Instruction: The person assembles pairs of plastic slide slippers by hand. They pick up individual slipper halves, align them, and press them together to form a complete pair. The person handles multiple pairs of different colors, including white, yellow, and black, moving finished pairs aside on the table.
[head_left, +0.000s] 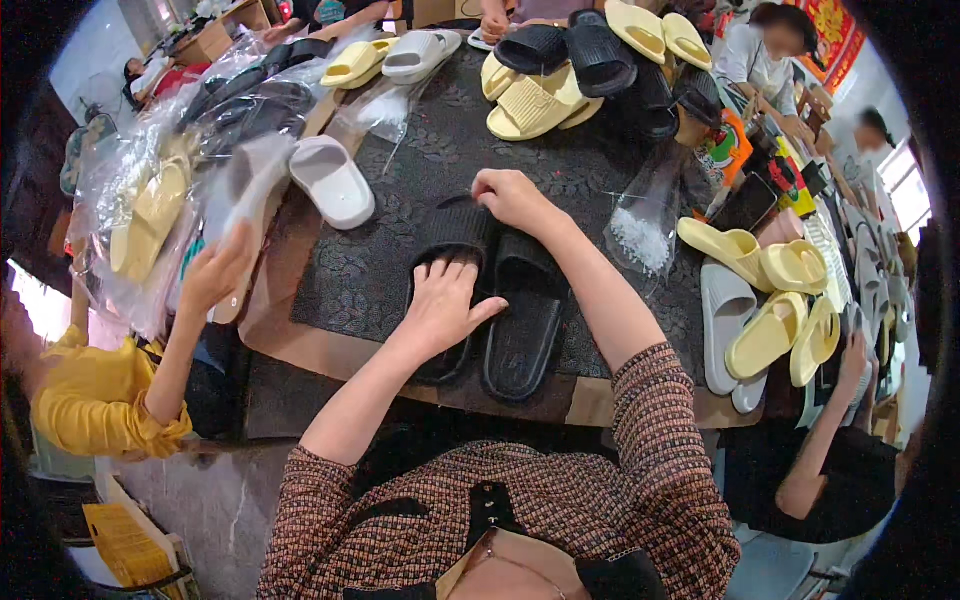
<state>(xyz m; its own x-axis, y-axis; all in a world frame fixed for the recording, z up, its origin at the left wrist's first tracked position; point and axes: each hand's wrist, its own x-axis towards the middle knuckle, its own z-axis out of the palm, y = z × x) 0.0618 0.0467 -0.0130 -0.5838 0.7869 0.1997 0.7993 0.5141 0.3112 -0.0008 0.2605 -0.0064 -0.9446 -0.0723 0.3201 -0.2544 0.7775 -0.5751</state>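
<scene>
Patterned shirt nearest, its sleeves running up to bare forearms over the near edge of the counter. On the dark mat: two black slippers side by side, heels toward the wearer, toes to the far side, long axes running near to far with a slight lean right. Left black slipper has both hands on or right beside it. Left hand comes from the near side, fingers loosely spread and reaching far along the slipper's length to the strap's near edge; whether the tips go beneath, cannot tell. Its thumb sticks out right, over the edge of the other slipper; contact unclear. Right hand sits at the far end, fingers curled toward the toe rim from the right; pinching or merely resting, cannot tell. So the strap lies between the hands, left nearer its opening, right nearer its toe. Right black slipper lies just right, insole bare, right forearm beyond its toe. White slipper left, packet of clear bits right, both well apart from the fingers.
</scene>
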